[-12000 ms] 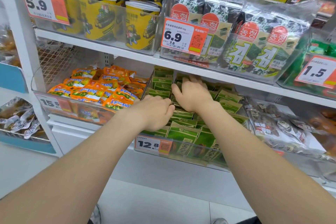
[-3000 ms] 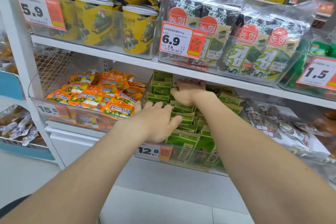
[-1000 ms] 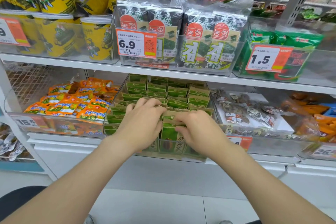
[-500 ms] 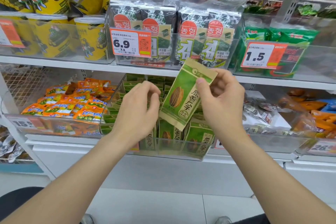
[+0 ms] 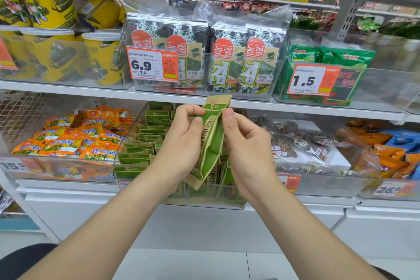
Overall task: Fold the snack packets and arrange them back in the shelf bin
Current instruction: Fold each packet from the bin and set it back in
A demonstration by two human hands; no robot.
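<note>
Between pinching left hand and right hand: green packet, mid-fold. Behind the grip, shelf bin holding many folded rows; beneath it, apparently several front packets left to fold.

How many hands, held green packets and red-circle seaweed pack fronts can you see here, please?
Hands: 2, left hand and right hand
Held green packet: 1
Red-circle seaweed pack fronts: 4
Total: 7
</note>
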